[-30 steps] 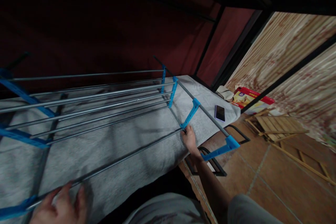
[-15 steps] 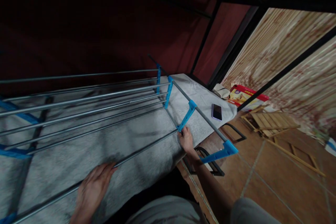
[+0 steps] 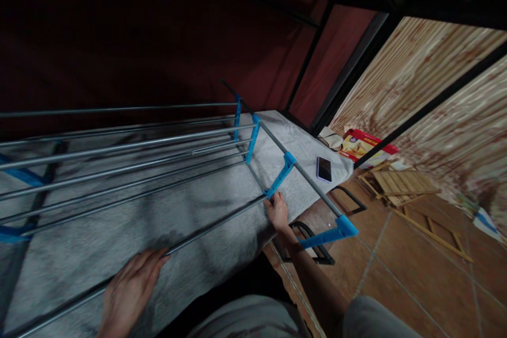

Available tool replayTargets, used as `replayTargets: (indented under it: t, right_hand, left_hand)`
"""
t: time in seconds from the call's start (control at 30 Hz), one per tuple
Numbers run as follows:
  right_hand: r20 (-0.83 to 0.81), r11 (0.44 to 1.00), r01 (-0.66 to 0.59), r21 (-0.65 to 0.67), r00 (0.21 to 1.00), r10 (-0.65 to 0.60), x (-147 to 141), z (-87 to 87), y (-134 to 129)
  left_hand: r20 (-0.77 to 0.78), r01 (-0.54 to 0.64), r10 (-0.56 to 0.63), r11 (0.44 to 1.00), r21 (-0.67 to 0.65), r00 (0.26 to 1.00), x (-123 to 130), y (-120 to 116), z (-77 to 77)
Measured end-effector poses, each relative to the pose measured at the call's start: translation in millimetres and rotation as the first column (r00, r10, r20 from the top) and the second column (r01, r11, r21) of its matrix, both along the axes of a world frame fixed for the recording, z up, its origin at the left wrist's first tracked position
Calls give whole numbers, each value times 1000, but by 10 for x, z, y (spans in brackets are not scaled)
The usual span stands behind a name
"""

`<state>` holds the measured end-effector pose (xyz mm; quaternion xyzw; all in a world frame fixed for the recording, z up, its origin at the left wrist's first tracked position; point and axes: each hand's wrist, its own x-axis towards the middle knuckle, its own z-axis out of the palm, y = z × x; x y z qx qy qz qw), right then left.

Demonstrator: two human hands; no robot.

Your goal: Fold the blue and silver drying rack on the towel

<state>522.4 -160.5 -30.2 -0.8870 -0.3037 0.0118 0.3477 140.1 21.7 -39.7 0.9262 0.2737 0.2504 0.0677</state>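
A rack of grey metal tubes (image 3: 130,147) with blue plastic brackets (image 3: 281,175) lies over a grey cloth-covered surface (image 3: 222,259). My left hand (image 3: 129,288) is closed over the nearest long tube (image 3: 214,229), at the lower left. At that tube's right end, my right hand (image 3: 278,211) has its fingers pinched against the lower end of a blue bracket. Part of its fingertips is hidden there. A second blue bracket (image 3: 336,231) sits at the near end of the crosswise tube, above my right forearm.
A phone (image 3: 324,169) lies on the cloth at the right. Beyond the edge are a red and yellow box (image 3: 366,145), a folded wooden piece (image 3: 410,185) on the tiled floor (image 3: 400,253), and black metal frames (image 3: 350,199). A dark post crosses the curtain.
The view has shifted slightly, so the rack and both hands appear a little further left. Both hands keep their places on the rack.
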Motion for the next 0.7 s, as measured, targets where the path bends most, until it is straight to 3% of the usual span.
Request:
replayTargets:
  t: [0.7]
  right_hand:
    - [36, 1000, 20, -22, 999, -19, -108, -17, 37]
  left_hand:
    - [-27, -2, 4, 998, 68, 1000, 19, -9, 36]
